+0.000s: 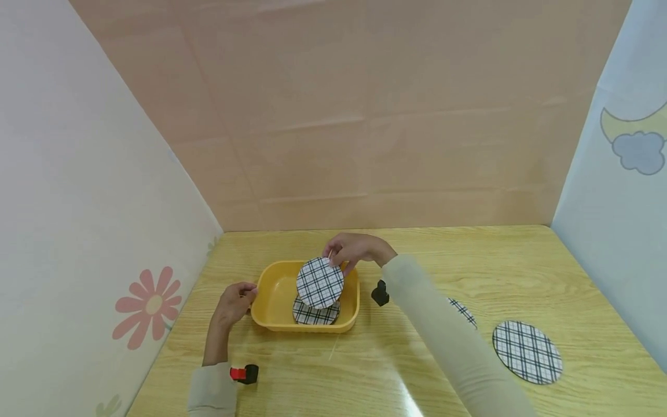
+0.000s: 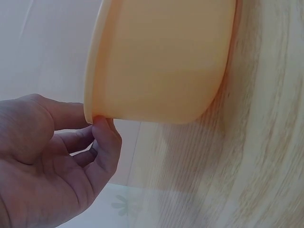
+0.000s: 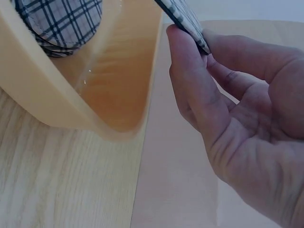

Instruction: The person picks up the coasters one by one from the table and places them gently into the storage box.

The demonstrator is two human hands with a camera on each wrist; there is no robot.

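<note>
Pale wood-grain table (image 1: 521,260) is lying between pastel paper walls. Right hand (image 1: 354,250) is pinching a round plaid disc (image 1: 320,282) by its upper edge, tilted above the smooth yellow plastic tub (image 1: 271,315). Second disc (image 1: 315,314) is lying flat inside the tub, half covered. Left hand (image 1: 235,301) is gripping the tub's left rim, fingertips curled under its lip. Two further discs are lying on the table to the right: one (image 1: 527,352) whole, one (image 1: 462,311) mostly hidden by the sleeve (image 1: 448,341).
</note>
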